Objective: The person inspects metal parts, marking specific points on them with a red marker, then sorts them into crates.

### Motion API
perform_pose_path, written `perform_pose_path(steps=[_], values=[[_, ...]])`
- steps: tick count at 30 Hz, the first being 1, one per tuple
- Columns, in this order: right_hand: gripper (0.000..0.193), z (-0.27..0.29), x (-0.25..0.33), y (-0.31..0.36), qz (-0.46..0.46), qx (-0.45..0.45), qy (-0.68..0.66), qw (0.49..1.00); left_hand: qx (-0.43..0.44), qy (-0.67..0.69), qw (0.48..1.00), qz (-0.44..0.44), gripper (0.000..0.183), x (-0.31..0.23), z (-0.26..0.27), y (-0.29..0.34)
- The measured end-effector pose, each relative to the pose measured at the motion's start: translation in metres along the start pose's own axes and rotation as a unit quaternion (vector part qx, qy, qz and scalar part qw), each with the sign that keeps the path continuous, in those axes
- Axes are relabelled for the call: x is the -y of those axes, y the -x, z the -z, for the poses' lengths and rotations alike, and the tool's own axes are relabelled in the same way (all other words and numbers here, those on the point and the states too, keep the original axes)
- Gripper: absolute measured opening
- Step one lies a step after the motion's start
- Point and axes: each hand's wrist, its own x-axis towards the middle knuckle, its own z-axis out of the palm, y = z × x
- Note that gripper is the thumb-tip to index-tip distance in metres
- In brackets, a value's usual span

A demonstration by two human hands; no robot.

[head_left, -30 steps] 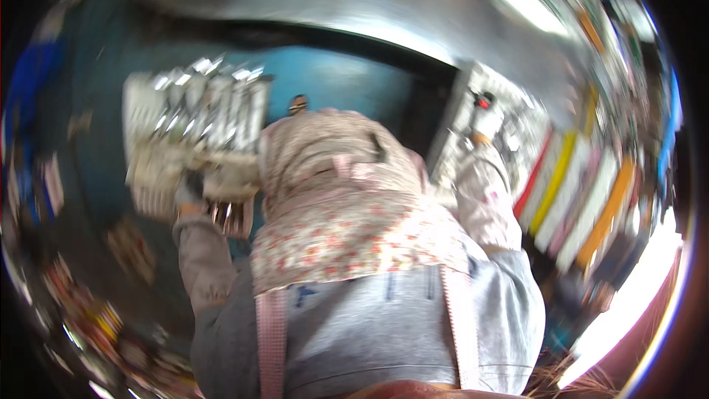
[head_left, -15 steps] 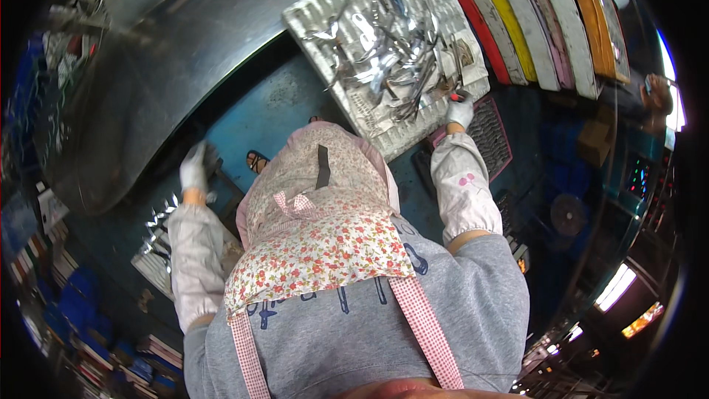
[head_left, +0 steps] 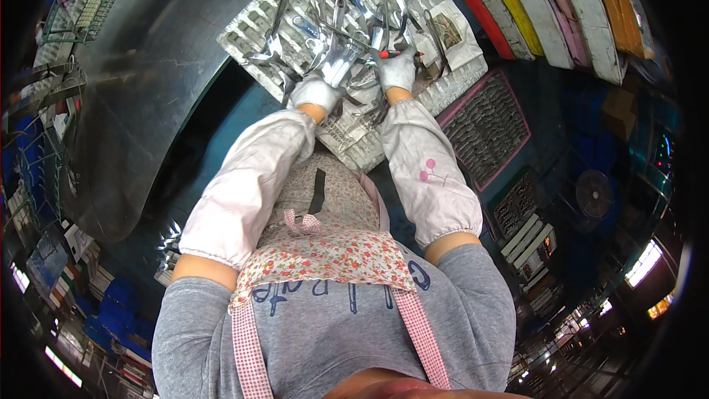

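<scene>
A pale ridged tray carries a loose heap of shiny metal wrenches and some sheets of printed paper. My left hand, in a white glove, is at the near side of the heap, its fingers closed round the near end of a bright wrench. In my right hand, also gloved, a red pen lies across the fingers. That hand rests among the wrenches, right of the left one. Its fingertips are partly hidden by the metal.
A smooth dark metal surface curves along the left. Edges of red, yellow, white and orange boards line the far right. Beside the tray sits a pink-rimmed crate of dark parts. A round fan stands farther right.
My left hand has swung from low on the left up to the tray and onto a wrench. My right hand, with the red pen, has moved leftward into the heap.
</scene>
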Motion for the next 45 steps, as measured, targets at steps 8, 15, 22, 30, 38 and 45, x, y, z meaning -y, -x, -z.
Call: perform_pose_path(steps=[8, 15, 22, 30, 38, 45], values=[[0.085, -0.010, 0.027, -0.028, -0.020, 0.069, -0.064, 0.995, 0.008, -0.032, 0.999, -0.033, 0.070, 0.009, -0.011, -0.027], [0.054, -0.008, 0.009, -0.042, 0.059, 0.001, -0.138, 0.989, 0.125, 0.010, 0.988, -0.088, 0.065, 0.018, 0.022, -0.028], [0.069, 0.022, 0.053, -0.070, 0.126, 0.098, -0.065, 0.985, 0.175, 0.175, 0.968, -0.029, 0.060, 0.064, 0.073, 0.024], [0.036, 0.001, 0.076, -0.025, 0.259, 0.224, 0.174, 0.923, -0.070, 0.270, 0.960, -0.009, 0.046, 0.077, 0.139, -0.002], [0.035, 0.002, 0.068, -0.039, 0.245, 0.214, 0.033, 0.945, 0.019, -0.296, 0.900, -0.321, 0.038, 0.072, 0.159, -0.014], [0.031, -0.008, 0.069, -0.090, 0.226, 0.023, 0.080, 0.971, 0.038, -0.340, 0.927, -0.153, 0.038, 0.070, 0.108, -0.095]])
